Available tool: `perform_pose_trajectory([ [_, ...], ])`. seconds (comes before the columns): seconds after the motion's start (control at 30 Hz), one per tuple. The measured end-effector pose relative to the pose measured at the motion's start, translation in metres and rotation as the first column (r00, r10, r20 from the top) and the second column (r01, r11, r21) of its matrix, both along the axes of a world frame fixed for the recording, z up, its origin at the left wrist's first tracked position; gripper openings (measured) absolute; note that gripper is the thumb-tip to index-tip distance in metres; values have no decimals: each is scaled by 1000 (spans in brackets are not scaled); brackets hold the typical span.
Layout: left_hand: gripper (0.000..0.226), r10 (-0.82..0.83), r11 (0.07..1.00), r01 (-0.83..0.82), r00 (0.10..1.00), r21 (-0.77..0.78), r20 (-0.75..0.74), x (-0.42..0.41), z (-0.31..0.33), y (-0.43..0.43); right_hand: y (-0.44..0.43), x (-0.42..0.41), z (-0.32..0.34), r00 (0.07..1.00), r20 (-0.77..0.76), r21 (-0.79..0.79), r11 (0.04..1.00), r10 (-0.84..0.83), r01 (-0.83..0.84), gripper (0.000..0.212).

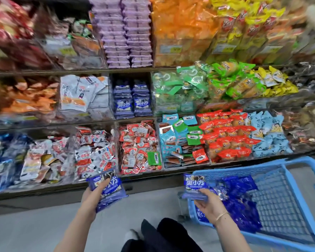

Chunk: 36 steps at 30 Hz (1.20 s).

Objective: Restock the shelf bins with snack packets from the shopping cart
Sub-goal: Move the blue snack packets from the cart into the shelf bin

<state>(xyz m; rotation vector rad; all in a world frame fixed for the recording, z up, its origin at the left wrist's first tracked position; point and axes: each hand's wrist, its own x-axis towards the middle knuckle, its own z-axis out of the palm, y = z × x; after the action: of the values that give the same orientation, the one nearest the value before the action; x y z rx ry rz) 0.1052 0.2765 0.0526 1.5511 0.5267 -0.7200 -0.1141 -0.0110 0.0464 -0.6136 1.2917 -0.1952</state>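
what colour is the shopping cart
Light blue shopping cart, seen best in the head view.

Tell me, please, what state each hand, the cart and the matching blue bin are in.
Left hand, grips a packet stack.
Right hand, holds a packet bundle over the cart's rim.
Cart, partly filled with loose blue packets.
Blue bin, holds two stacks.

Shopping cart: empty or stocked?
Partly full: blue packets lie piled in the shopping cart; bare mesh floor shows beside them.
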Motion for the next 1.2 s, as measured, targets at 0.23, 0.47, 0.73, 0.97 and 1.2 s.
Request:
perform_pose_trajectory([
  [0.23, 41, 84, 996, -87, 994, -34, -68, 41, -2, 19, 10, 76, 4, 987, -21, -36, 987, 156, -157, 8],
  [0.47, 48, 106, 991, -107, 994, -85, -13, 97, 8, -10, -15, 174, 1, 961, -4, -37, 960, 277, -277, 13],
  [0.73, 45, 167, 981, -164, 986, -105, 25, 159, 8, -49, -36, 288, 15, 882, 52, -87, 882, 469, -464, 20],
  [0.97, 60, 175, 977, -172, 985, -123, 13, 192, 7, -57, -36, 380, 23, 818, 42, -164, 812, 573, -560, 15],
  [1.2, 65, 238, 967, -236, 971, -100, 13, 220, 7, -48, -49, 499, 42, 822, 82, -235, 813, 563, -533, 6],
])
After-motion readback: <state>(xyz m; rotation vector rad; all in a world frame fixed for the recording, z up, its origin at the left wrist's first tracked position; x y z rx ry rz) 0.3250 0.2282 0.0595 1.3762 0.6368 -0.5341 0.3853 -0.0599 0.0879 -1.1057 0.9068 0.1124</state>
